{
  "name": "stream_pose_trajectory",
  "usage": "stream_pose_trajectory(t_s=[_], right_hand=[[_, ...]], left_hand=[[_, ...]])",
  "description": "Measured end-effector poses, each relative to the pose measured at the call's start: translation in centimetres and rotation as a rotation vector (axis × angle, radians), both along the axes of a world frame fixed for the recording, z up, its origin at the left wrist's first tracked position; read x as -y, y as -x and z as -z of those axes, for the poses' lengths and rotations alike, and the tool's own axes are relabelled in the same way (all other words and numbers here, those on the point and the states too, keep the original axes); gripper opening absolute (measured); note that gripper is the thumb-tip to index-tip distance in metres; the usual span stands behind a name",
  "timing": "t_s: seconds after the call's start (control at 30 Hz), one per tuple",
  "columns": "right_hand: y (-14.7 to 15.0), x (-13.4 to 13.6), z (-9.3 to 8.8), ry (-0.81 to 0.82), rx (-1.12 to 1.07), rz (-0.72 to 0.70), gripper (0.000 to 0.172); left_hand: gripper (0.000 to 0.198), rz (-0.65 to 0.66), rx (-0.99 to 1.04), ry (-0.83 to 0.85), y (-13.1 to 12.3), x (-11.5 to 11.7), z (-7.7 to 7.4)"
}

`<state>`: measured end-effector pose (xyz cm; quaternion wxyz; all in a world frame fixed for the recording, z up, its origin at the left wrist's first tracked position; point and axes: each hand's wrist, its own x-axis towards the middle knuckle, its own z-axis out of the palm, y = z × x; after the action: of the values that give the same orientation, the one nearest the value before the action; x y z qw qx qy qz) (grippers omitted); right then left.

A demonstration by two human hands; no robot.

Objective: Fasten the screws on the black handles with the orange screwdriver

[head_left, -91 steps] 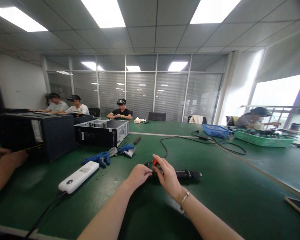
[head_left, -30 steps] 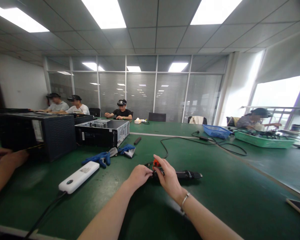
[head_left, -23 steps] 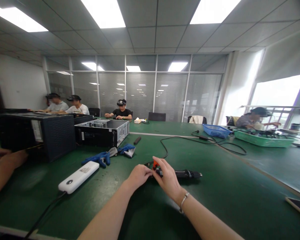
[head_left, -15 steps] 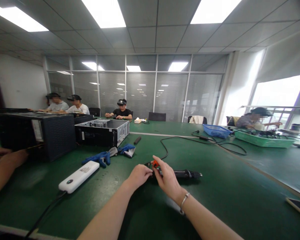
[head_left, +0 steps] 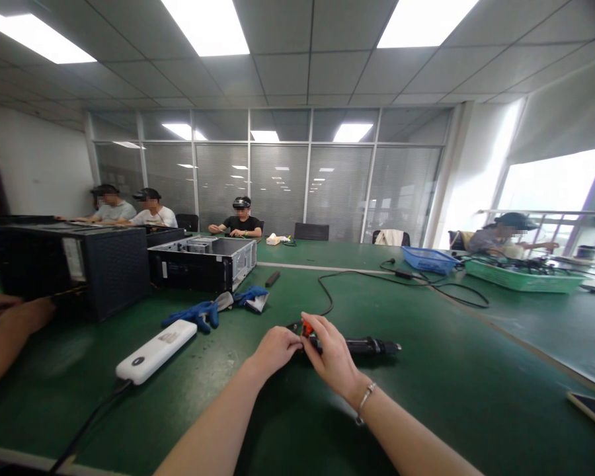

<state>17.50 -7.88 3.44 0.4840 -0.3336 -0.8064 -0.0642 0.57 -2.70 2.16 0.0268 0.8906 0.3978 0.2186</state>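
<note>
Item: black cylindrical corded tool [head_left: 371,345], probably an electric screwdriver, lying lengthwise on the green-topped table [head_left: 480,377], with an orange-red plastic piece [head_left: 306,328] at its near end between both hands. Right-hand grip [head_left: 335,360]: clenched, fingertips pinching the orange-red plastic piece; a silver chain bracelet [head_left: 365,400] circles the wrist. Left-hand grip [head_left: 276,350]: fingers against the dark end of the tool, just left of the orange-red plastic piece; whether they are clenched on it cannot be told. Relative to the tool: a thin black cable [head_left: 319,283] rises behind it; a white oblong power bank [head_left: 156,352] lies well to its left; crumpled blue work gloves [head_left: 198,314] lie beyond that; an open black-and-silver computer case [head_left: 203,268] stands farther back. Risks: the small orange-red plastic piece could slip from a fingertip pinch if pressure eases; the round tool body could roll if released; a tug on the thin black cable could drag the tool out of position.
</note>
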Motion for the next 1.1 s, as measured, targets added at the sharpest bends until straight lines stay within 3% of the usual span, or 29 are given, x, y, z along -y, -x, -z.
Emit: stream_pose_trajectory(t_s=[0.13, 0.4, 0.67, 1.1], right_hand=[[-0.08, -0.13, -0.14, 0.022, -0.027, 0.029, 0.043], [0.03, 0.04, -0.16, -0.024, 0.0, -0.026, 0.05], [-0.26, -0.12, -0.09, -0.007, -0.03, -0.035, 0.042], [-0.31, -0.51, 0.21, -0.018, -0.024, -0.025, 0.051]], left_hand=[[0.021, 0.008, 0.012, -0.004, 0.08, -0.09, 0.08], [0.02, 0.024, -0.003, -0.007, 0.06, -0.16, 0.05], [0.019, 0.013, 0.004, 0.003, 0.09, 0.05, -0.09], [0.021, 0.034, 0.039, 0.009, 0.12, -0.08, 0.05]])
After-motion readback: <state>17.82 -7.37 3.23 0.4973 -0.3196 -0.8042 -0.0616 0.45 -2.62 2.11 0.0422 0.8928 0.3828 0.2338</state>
